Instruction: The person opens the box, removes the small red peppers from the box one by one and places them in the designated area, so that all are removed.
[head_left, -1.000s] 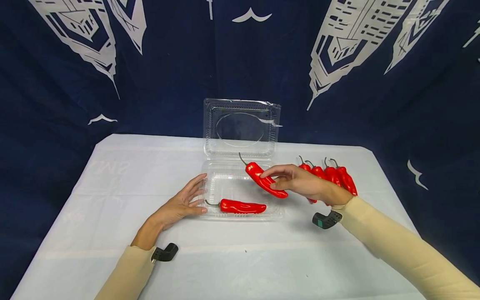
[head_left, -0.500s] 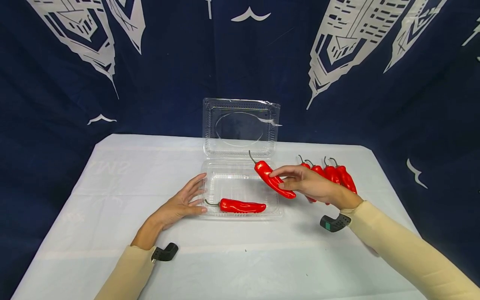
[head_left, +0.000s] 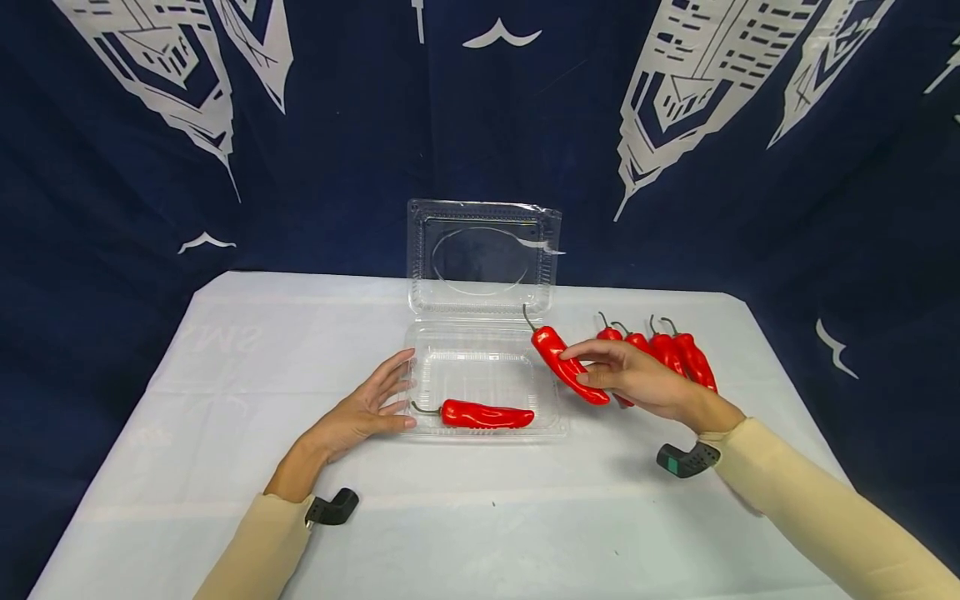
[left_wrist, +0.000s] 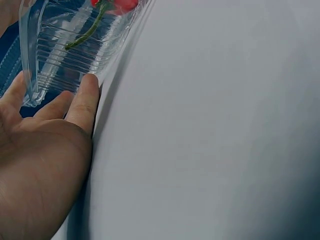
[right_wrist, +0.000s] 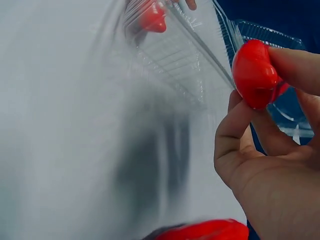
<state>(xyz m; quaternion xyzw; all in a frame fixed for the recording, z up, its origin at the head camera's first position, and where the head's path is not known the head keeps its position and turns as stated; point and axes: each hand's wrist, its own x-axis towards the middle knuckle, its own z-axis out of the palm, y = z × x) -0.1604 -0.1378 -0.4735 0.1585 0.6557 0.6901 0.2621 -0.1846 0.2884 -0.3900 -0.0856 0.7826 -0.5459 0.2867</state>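
My right hand (head_left: 637,377) pinches a red chili pepper (head_left: 557,354) between thumb and fingers, its green stem pointing up and away. The pepper hangs over the right edge of a clear plastic clamshell box (head_left: 480,364), whose lid (head_left: 483,250) stands raised at the back. A second red pepper (head_left: 487,414) lies crosswise along the box's front side, stem to the left. At the left wall my left hand (head_left: 360,417) rests with fingers spread and straight, fingertips right at the box. In the right wrist view the held pepper (right_wrist: 254,75) shows its rounded tip toward the camera.
Several more red peppers (head_left: 693,358) lie side by side on the white-covered table (head_left: 225,375) to the right, partly hidden behind my right hand. A dark blue patterned cloth (head_left: 337,150) hangs behind the table.
My right hand has moved to the right with the pepper, from over the box to its right edge. My left hand and the box have stayed in place.
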